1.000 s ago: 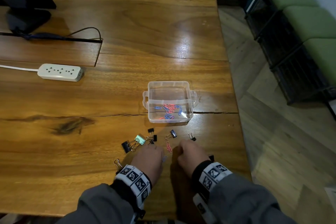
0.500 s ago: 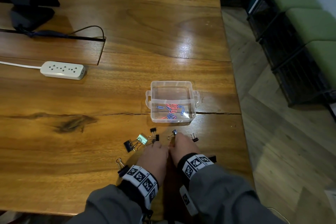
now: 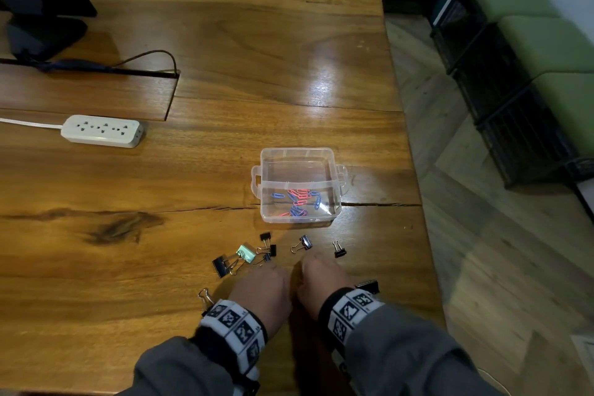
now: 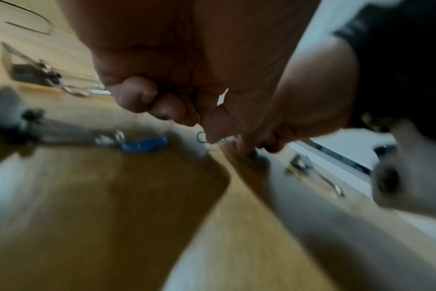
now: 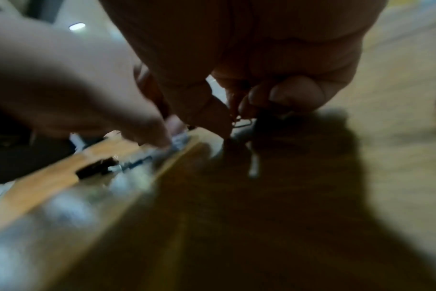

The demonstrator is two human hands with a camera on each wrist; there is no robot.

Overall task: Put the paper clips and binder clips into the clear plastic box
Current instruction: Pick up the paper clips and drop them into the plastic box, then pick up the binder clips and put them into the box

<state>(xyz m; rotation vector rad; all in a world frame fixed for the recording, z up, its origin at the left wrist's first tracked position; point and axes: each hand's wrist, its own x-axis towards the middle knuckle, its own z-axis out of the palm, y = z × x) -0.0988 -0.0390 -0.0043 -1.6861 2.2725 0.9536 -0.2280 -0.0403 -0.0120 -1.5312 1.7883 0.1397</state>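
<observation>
Head view: clear box [image 3: 300, 185] holds red and blue clips; left hand [image 3: 262, 294] pinches a blue clip [image 4: 201, 137], right hand [image 3: 321, 284] a red one [image 5: 234, 110].

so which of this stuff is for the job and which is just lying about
Job: box; paper clips in it; black binder clips; green binder clip; left hand; right hand.
Lying about: power strip; monitor stand; cable.

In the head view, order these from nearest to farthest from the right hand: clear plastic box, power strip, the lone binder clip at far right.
From the right hand:
1. Lone binder clip, just ahead and right.
2. Clear plastic box, farther ahead, holding paper clips.
3. Power strip, far left across the table.
</observation>
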